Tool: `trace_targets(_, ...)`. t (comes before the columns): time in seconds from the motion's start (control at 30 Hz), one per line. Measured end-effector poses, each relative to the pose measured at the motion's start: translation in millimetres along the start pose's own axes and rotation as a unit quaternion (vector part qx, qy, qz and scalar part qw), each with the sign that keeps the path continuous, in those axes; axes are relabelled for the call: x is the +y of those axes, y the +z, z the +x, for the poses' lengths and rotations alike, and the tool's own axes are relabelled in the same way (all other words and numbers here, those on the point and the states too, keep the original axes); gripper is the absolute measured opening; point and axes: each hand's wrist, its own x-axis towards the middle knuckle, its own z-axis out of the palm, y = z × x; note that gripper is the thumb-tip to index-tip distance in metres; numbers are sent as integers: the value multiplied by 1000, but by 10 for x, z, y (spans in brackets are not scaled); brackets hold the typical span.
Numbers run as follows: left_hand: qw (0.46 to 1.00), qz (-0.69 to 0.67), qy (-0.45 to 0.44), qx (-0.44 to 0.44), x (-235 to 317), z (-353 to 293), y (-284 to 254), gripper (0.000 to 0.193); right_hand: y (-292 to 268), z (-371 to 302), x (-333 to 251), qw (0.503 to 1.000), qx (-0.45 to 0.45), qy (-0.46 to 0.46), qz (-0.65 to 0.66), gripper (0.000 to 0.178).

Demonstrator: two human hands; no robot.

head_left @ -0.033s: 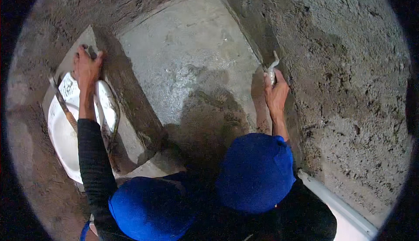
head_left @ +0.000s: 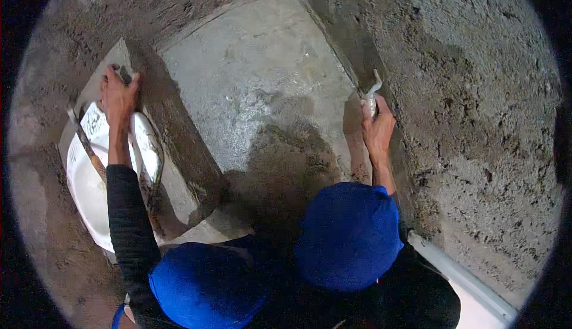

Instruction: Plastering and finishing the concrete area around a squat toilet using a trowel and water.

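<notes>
My right hand (head_left: 379, 126) is closed round the pale handle of a trowel (head_left: 375, 84) with a bent metal neck. It is held at the foot of the right wall, and its blade cannot be made out. Far to the left, my left hand (head_left: 120, 95) rests on the top of a grey concrete ledge (head_left: 179, 202), thumb and fingers apart around a dark patch. Beneath my left forearm lies a white basin (head_left: 86, 192), smeared with grey. Across the basin leans a wooden-handled tool (head_left: 92, 153), its head too blurred to name.
Between the ledge and the right wall stretches a wet, smooth concrete surface (head_left: 238, 49). A rough plastered wall (head_left: 476, 120) rises on the right. My blue-clad knees (head_left: 348, 233) fill the lower middle. A pale pipe-like bar (head_left: 465, 278) runs at lower right.
</notes>
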Motion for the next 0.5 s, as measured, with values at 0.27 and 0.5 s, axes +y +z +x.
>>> trace_targets(0.27, 994, 75, 1, 75, -194, 21, -4, 71, -356, -300, -220, 998, 63, 3, 26, 40)
trace_targets(0.5, 998, 29, -39, -33, 230, -39, -201, 70, -119, -439, 129, 999, -38, 20, 14, 37)
